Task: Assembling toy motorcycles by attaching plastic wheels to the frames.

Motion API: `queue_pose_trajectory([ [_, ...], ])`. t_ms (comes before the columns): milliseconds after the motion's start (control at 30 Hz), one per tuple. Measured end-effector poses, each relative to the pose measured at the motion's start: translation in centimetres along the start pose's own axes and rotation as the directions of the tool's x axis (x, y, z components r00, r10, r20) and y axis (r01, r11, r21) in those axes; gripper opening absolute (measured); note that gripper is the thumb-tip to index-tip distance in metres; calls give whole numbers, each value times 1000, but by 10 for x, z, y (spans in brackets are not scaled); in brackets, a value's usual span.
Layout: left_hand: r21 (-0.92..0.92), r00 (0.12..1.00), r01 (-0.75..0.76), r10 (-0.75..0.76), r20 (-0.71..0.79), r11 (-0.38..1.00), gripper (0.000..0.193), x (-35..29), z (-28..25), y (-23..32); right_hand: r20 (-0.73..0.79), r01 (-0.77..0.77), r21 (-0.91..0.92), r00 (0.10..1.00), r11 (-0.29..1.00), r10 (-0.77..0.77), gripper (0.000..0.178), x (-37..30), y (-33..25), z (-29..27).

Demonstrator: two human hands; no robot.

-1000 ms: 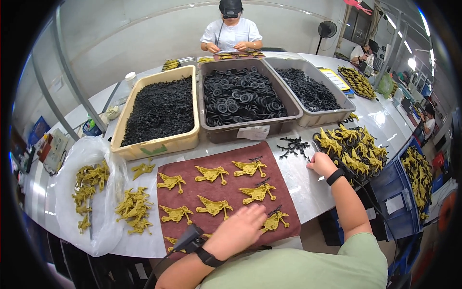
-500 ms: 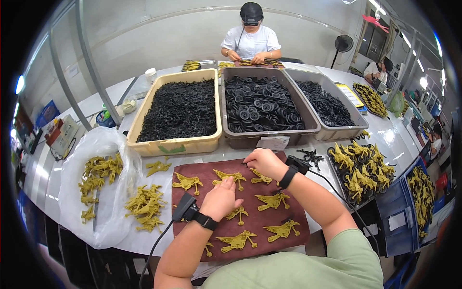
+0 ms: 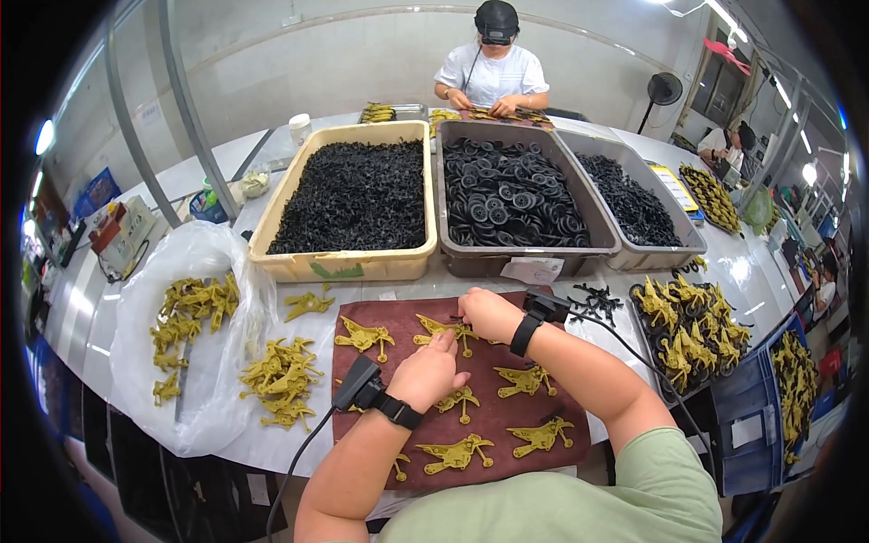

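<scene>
Yellow plastic toy-like frames (image 3: 459,452) lie in rows on a maroon cloth mat (image 3: 493,421). My left hand (image 3: 427,376) rests with fingers stretched out, tips touching a frame (image 3: 433,330) in the top row, thumb apart. At that same frame's right part, my right hand (image 3: 493,317) is closed in a pinch. A small black part shows dark at its fingertips, mostly covered by them. Another frame (image 3: 364,336) lies left of this one, and one more is partly hidden below my right hand. Both wrists wear black bands with cabled devices.
Behind the mat stand a cream tub (image 3: 339,264) of small black parts, a brown tub (image 3: 529,258) of black wheels and a grey tub (image 3: 665,249) of black pieces. Yellow frames are piled at left (image 3: 281,380) and in a plastic bag (image 3: 136,362). A co-worker (image 3: 493,77) sits opposite.
My right hand has shifted slightly left and down onto the top-row frame. My left hand stays on that frame. The whole view has swung a little, moving the scene rightward.
</scene>
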State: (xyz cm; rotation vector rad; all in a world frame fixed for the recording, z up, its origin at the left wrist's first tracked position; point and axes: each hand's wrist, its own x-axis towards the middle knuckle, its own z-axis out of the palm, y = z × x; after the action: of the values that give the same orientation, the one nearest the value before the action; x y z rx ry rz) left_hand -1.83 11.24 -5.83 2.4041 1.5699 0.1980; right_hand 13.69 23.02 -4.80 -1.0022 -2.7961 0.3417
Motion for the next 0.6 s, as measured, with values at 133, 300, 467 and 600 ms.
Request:
queue_pose_trajectory([
  [133, 0, 999, 20, -20, 33, 1000, 65, 2, -1, 2, 51, 34, -30, 998, 999, -32, 12, 6, 6, 5],
  [300, -2, 993, 34, -34, 112, 999, 68, 4, -10, 3, 76, 37, -172, 997, 984, -24, 12, 18, 1, 11],
  [467, -18, 998, 28, -27, 53, 999, 67, 3, -11, 7, 77, -29, -235, 996, 972, 48, 14, 15, -6, 7],
  [600, -7, 999, 9, -8, 43, 1000, 66, 3, -7, 5, -31, -159, -198, 987, 967, 156, 12, 0, -15, 0],
])
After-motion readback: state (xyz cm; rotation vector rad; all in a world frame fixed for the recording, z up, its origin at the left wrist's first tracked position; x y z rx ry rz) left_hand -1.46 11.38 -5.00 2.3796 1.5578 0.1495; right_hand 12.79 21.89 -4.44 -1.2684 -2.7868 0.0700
